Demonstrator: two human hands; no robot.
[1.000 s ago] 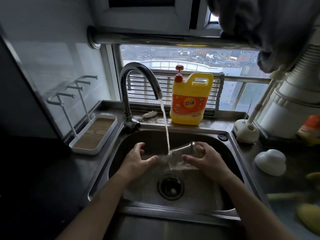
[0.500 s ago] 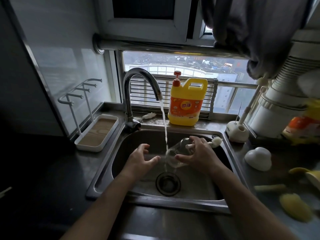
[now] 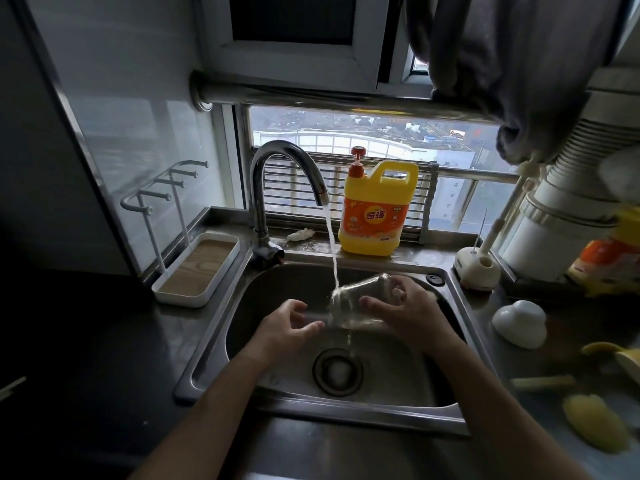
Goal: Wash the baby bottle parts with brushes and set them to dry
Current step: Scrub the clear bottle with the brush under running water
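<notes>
A clear baby bottle (image 3: 353, 299) lies tilted over the steel sink (image 3: 460, 334), its mouth toward the left under the running tap water. My right hand (image 3: 408, 313) grips the bottle's body from the right. My left hand (image 3: 287, 327) hovers just left of the bottle's mouth, fingers loosely spread, holding nothing. A white drying rack (image 3: 194, 268) with upright pegs stands on the counter left of the sink. A yellow bottle brush (image 3: 594, 426) lies on the right counter, and a white brush stands in its holder (image 3: 476, 268) behind the sink's right corner.
The curved tap (image 3: 277, 188) runs at the back of the sink. A yellow dish-soap jug (image 3: 375, 209) stands on the sill behind. A white domed cap (image 3: 519, 323) and other yellow pieces (image 3: 620, 358) lie on the right counter. A grey cloth (image 3: 502, 64) hangs overhead.
My right hand has lifted the bottle a little toward the back of the sink, keeping its mouth under the stream. My left hand stays beside it, holding nothing.
</notes>
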